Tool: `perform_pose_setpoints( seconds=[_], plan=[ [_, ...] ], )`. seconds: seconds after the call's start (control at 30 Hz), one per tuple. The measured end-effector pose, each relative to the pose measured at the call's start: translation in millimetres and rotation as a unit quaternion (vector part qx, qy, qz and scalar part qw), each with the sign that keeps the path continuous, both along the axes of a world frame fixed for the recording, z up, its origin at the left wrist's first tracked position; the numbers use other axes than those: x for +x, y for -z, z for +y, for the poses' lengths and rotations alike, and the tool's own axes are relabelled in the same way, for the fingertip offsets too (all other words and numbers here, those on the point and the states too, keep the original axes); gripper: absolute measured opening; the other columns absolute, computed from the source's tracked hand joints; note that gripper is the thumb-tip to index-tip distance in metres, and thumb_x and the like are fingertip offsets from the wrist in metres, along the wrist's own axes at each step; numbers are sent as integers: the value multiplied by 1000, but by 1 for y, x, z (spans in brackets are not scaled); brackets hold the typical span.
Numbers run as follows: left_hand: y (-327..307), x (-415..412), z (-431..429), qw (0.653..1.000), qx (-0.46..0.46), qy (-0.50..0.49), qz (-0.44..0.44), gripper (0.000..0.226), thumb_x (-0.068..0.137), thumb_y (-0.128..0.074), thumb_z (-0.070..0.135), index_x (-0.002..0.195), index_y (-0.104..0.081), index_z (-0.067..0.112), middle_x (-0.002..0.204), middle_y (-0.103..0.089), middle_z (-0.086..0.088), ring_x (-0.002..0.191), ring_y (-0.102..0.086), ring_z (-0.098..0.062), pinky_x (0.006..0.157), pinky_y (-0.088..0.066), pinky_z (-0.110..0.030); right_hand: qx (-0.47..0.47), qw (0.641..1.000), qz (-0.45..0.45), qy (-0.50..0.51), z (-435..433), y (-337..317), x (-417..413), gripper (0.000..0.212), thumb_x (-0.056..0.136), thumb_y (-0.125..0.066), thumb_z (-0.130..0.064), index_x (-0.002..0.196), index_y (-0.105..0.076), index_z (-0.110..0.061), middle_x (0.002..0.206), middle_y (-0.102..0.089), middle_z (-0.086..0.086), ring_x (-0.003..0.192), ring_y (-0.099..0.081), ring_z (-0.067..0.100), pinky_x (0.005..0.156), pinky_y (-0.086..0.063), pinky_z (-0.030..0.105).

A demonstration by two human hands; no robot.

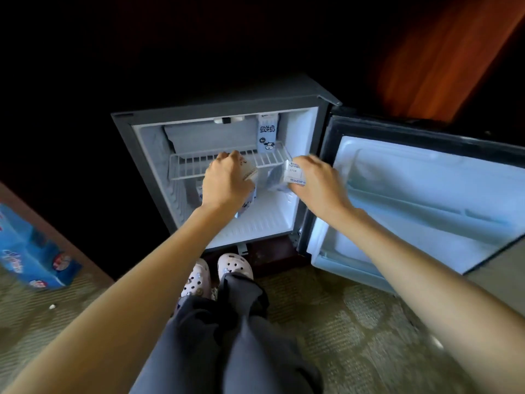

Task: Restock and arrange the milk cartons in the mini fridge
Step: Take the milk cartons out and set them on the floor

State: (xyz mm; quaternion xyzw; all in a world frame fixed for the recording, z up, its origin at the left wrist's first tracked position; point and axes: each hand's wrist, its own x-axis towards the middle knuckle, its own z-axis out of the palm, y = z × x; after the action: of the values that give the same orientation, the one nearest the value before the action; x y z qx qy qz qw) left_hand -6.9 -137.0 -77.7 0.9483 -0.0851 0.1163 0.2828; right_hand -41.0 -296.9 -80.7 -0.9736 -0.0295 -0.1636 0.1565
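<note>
Both hands loading cartons into the open mini fridge (pixel 322 129).

The left hand (pixel 227 182) fingers wrap one carton (pixel 250 172), the right hand (pixel 318 180) another carton (pixel 294 173), both at the wire shelf (pixel 187 163) front edge; an upright carton (pixel 267 132) stands behind.

This looks like a hotel guest room, dimly lit. A small mini fridge (pixel 224 166) with one wire shelf (pixel 227 162) sits low inside dark wooden cabinetry (pixel 443 52), its door (pixel 412 200) swung open. The floor is patterned carpet (pixel 355 322), and the person wears perforated clogs (pixel 218 275).
</note>
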Motion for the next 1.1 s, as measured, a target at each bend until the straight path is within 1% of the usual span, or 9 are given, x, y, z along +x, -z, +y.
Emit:
perform_pose_setpoints(
  seconds=[0.17, 0.33, 0.43, 0.5, 0.6, 0.7, 0.87, 0.97, 1.1],
  plan=[
    [6, -84, -44, 994, 2, 95, 57, 20, 81, -65, 21, 90, -58, 4, 92, -62, -11, 85, -60, -30, 62, -41, -29, 46, 997, 58, 37, -46, 6, -96, 29, 83, -65, -11, 111, -60, -5, 106, -62, 14, 94, -58, 31, 67, -32, 26],
    [23, -158, -104, 974, 29, 198, 107, 20, 84, -61, 17, 95, -61, 1, 95, -62, -13, 85, -59, -29, 63, -40, -31, 54, 986, 111, 113, -92, 31, -191, 32, 82, -69, -17, 111, -60, -7, 109, -62, 14, 101, -58, 33, 75, -39, 33],
    [40, -194, -137, 955, 68, 255, 133, 18, 86, -59, 16, 82, -48, 2, 80, -53, -10, 81, -53, -30, 64, -42, -34, 73, 974, 138, 164, -120, 55, -247, 25, 81, -67, -12, 104, -60, -5, 106, -61, 16, 97, -58, 33, 72, -39, 32],
    [54, -217, -155, 942, 89, 287, 153, 12, 86, -56, 11, 86, -50, 2, 88, -55, -15, 86, -55, -33, 70, -45, -37, 81, 966, 148, 197, -137, 77, -281, 22, 79, -64, -10, 99, -60, -3, 102, -61, 16, 94, -58, 34, 72, -43, 34],
    [79, -249, -176, 923, 114, 319, 181, 11, 86, -52, 7, 95, -54, 1, 102, -58, -18, 99, -58, -39, 80, -48, -40, 104, 950, 181, 232, -155, 117, -323, 29, 78, -63, -5, 106, -61, -1, 106, -61, 17, 97, -59, 34, 74, -41, 33],
    [104, -278, -190, 906, 140, 340, 211, 24, 88, -55, 7, 112, -55, 2, 116, -54, -16, 105, -57, -35, 83, -47, -37, 145, 934, 215, 246, -161, 163, -355, 33, 81, -66, -7, 113, -59, -1, 111, -61, 17, 102, -59, 31, 80, -43, 31],
    [146, -307, -193, 876, 203, 366, 239, 35, 87, -57, 1, 120, -50, 8, 126, -48, -12, 112, -51, -26, 82, -42, -25, 161, 905, 305, 248, -151, 238, -379, 37, 85, -62, -6, 121, -56, -7, 113, -62, 13, 102, -60, 26, 80, -48, 31],
    [163, -311, -190, 853, 268, 374, 247, 39, 86, -59, 4, 123, -47, 8, 130, -45, -13, 113, -50, -28, 83, -45, -31, 126, 893, 370, 224, -141, 271, -377, 34, 87, -56, -3, 121, -53, -3, 123, -57, 17, 113, -53, 31, 91, -46, 37],
    [180, -310, -187, 836, 316, 362, 265, 53, 86, -60, 4, 134, -38, 6, 133, -44, -15, 122, -46, -32, 99, -40, -40, 112, 871, 410, 244, -135, 308, -375, 35, 88, -48, -1, 123, -52, -2, 125, -57, 19, 117, -53, 32, 94, -43, 36]
  ],
)
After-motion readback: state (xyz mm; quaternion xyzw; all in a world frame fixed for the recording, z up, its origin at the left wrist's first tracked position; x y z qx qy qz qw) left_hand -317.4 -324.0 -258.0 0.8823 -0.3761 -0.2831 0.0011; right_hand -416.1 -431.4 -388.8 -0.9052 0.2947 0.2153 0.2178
